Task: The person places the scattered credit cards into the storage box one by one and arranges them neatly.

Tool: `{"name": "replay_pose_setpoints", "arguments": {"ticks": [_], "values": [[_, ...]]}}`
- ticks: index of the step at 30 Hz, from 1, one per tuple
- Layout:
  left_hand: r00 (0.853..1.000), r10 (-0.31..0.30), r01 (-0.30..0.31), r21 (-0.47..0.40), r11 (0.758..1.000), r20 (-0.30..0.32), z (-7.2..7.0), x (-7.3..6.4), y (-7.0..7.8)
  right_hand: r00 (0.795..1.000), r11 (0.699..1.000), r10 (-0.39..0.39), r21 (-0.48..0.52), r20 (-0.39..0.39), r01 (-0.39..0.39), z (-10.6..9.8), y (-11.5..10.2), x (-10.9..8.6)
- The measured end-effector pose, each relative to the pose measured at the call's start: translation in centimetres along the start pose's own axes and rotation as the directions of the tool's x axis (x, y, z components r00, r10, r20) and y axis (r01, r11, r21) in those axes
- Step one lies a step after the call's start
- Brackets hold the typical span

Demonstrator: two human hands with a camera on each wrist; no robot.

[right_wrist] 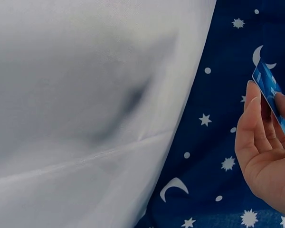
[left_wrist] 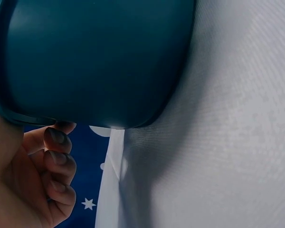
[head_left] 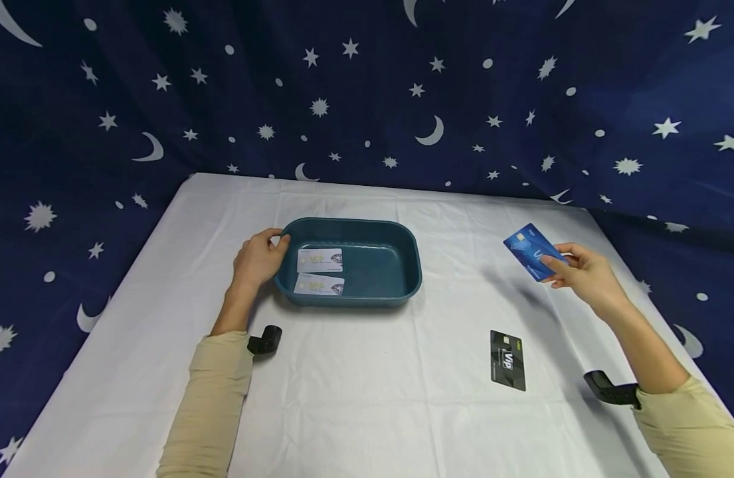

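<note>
Between thumb and fingers, my right hand [head_left: 594, 279] pinches a blue bank card [head_left: 534, 252], lifted above the table on the right. The right wrist view shows the same blue card [right_wrist: 268, 90] nearly edge-on, thumb on its face. My left hand [head_left: 259, 260] grips the left rim of a teal plastic basin [head_left: 396, 303], its thumb over the edge. From the left wrist, the basin's outer wall [left_wrist: 95, 66] fills the upper left, with curled fingers [left_wrist: 59, 159] beside it. Two white VIP cards, one [head_left: 320, 260] behind the other [head_left: 319, 285], lie in the basin's left half.
A black VIP card [head_left: 507, 360] lies on the white tablecloth [head_left: 367, 392], nearer to me than the blue card. Dark blue fabric [head_left: 367, 86] with moons and stars hangs behind the table and along its sides.
</note>
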State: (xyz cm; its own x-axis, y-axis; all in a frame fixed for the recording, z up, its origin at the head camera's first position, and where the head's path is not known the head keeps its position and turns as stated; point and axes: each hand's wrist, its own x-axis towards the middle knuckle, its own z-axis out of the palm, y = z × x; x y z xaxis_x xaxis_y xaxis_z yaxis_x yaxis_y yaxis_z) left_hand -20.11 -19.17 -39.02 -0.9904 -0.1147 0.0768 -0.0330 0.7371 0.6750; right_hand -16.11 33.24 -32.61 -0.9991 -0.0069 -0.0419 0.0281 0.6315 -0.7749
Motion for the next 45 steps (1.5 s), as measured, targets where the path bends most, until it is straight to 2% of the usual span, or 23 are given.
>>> {"name": "replay_pose_setpoints", "arguments": {"ticks": [11,25,40,45], "values": [[1.0,0.004,-0.004,-0.004,1.0,-0.004,0.1,0.1,0.0,0.998,0.998,-0.063,0.001,-0.002,0.064,0.8,-0.5,0.8],[1.0,0.006,-0.006,-0.005,1.0,-0.002,-0.1,0.0,0.1,0.992,0.98,-0.126,-0.15,0.024,0.128,2.1,-2.3,2.1],[1.0,0.009,-0.009,-0.003,1.0,0.0,-0.1,0.1,0.1,0.985,0.975,-0.168,-0.137,0.049,0.173,3.8,-4.7,2.9],[1.0,0.01,-0.01,-0.008,1.0,-0.002,-0.1,0.0,0.1,0.986,0.975,-0.156,-0.149,0.056,0.163,4.3,-5.9,3.4]]}}
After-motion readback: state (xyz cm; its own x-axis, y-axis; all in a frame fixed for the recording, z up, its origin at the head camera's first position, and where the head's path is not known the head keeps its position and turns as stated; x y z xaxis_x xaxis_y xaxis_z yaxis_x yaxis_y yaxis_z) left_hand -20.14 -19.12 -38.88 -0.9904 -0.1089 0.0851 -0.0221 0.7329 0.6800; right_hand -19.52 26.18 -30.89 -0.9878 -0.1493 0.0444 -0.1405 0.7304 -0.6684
